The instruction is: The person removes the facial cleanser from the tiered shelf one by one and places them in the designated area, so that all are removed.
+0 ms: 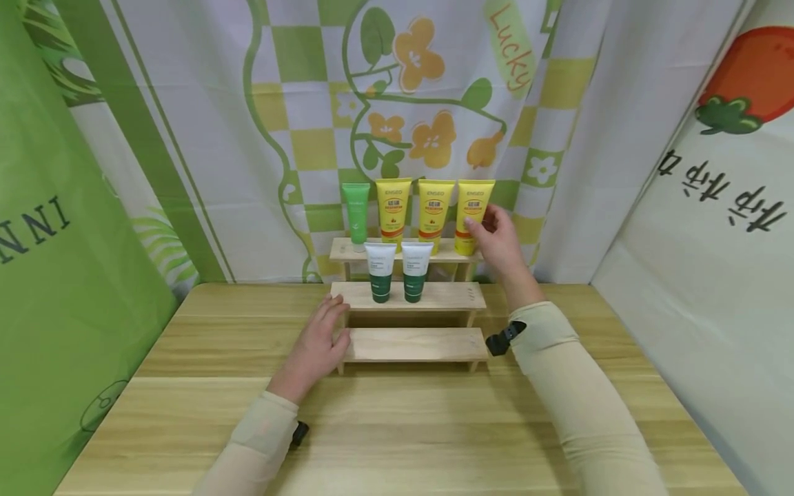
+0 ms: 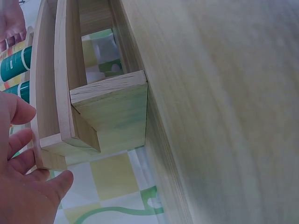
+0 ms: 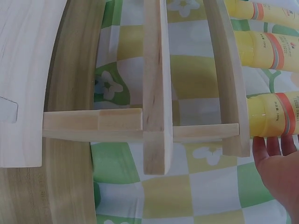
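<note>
At the right end of the top board of a three-step wooden rack (image 1: 412, 346), my right hand (image 1: 501, 249) pinches a yellow squeeze tube (image 1: 475, 201). The thumb lies on the tube's front, the fingers behind it. In the right wrist view this hand (image 3: 282, 179) is at the tube's cap end, beside the board. Two more yellow tubes and a green tube (image 1: 356, 210) stand to its left. Two white-and-green tubes (image 1: 380, 267) are on the middle board. My left hand (image 1: 318, 341) rests against the rack's left side, its fingers (image 2: 22, 161) spread along the board's end.
The bottom board carries no tubes. Under the rack is a wood-grain table (image 1: 409, 441). A printed curtain (image 1: 310, 83) hangs close behind, with a green cloth (image 1: 74, 275) on the left and a white one (image 1: 701, 275) on the right.
</note>
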The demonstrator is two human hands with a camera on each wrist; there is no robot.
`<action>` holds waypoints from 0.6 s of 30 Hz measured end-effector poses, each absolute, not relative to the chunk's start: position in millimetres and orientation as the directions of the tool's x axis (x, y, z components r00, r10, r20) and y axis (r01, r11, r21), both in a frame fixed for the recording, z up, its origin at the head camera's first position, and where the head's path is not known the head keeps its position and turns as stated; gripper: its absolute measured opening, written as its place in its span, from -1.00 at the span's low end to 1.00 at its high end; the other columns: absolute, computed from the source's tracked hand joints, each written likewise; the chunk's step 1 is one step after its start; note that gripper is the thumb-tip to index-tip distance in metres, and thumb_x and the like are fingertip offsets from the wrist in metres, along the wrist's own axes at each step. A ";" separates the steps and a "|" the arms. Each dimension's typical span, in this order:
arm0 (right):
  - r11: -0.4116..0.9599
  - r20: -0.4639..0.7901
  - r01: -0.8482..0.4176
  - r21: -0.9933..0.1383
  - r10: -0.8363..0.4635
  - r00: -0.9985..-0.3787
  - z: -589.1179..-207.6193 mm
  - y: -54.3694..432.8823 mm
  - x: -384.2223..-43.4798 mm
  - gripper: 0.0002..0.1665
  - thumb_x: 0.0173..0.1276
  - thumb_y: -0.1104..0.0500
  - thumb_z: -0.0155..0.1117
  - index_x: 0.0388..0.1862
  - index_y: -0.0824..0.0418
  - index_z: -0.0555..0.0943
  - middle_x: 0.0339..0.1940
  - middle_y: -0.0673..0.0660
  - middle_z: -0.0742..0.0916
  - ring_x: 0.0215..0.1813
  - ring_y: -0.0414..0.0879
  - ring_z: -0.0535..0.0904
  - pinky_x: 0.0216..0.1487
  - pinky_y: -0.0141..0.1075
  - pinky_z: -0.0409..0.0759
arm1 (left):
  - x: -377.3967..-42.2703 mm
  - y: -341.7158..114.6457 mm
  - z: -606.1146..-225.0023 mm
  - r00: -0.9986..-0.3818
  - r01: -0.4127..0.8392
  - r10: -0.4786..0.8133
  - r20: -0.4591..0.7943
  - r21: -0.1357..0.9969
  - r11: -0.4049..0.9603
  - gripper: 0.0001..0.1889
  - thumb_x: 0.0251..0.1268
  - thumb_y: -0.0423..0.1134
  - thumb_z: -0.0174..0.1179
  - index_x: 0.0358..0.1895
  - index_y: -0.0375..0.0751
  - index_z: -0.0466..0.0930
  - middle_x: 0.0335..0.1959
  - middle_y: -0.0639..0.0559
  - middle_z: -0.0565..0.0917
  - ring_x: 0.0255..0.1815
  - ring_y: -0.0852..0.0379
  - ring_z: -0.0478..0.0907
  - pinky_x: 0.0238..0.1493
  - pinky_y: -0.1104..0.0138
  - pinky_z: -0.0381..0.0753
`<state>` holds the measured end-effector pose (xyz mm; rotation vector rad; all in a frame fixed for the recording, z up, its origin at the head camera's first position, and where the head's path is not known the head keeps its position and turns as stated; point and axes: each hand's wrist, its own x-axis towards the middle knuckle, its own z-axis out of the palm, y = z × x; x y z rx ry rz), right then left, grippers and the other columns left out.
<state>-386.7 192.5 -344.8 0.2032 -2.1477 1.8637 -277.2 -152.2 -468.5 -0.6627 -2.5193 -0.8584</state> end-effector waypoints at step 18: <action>0.085 0.339 -0.330 -0.940 0.126 -0.932 -349.3 190.3 -391.5 -0.40 0.35 0.11 0.33 0.25 0.31 0.36 0.01 0.12 0.57 0.00 -0.11 0.48 0.04 -0.29 0.51 | -276.4 -151.8 -467.8 -0.800 0.554 0.290 0.525 0.459 0.695 -0.54 0.25 -0.37 0.19 0.23 -0.39 0.46 0.36 -0.31 0.37 0.47 -0.26 0.16 0.45 -0.03 0.20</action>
